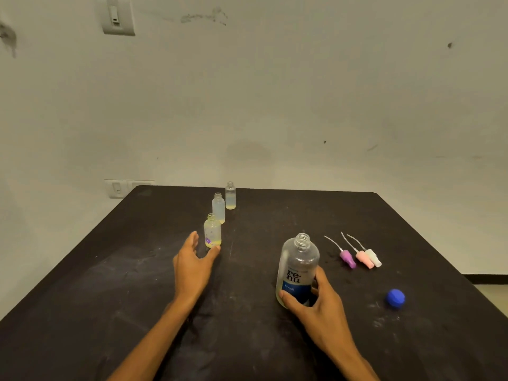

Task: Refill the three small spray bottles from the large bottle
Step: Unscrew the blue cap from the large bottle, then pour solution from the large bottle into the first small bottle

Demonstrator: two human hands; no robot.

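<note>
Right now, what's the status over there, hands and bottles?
Right hand grips large bottle, uncapped, upright. Left hand open beside nearest small bottle. Three small bottles uncapped. Nothing in the way.

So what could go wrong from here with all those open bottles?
The large bottle is uncapped in the right hand, so a quick tilt could spill. The small bottles' necks are narrow; liquid may miss. The left hand by the nearest small bottle could tip it.

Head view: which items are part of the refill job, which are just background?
Job: large bottle in right hand; three small bottles, left hand open by nearest; three spray tops; blue cap.
Background: wall switches.
</note>
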